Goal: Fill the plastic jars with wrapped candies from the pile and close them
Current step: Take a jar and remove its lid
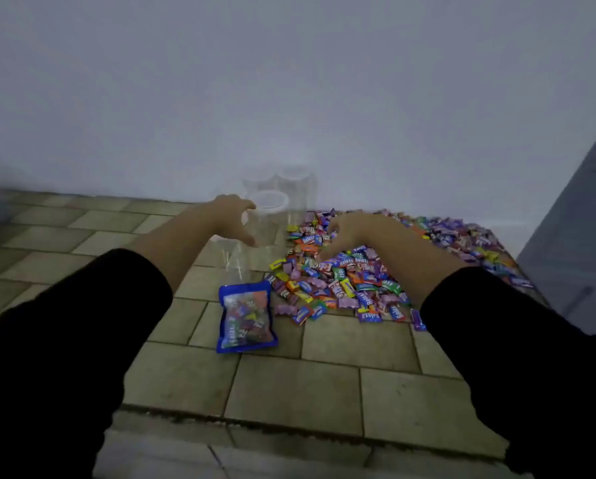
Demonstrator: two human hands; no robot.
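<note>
Tan tiled floor running up to a plain white wall, kinda dim and blurry. The pile of wrapped candies is spread over the tiles on the right, almost to the wall. A blue candy bag lies flat just beside it. A few clear plastic jars stand by the wall. The left hand is spread in a C right next to one, holding nothing. The right hand has its fingers down in the pile, and I can't tell if it's grabbed any. Grey panel far right.
</note>
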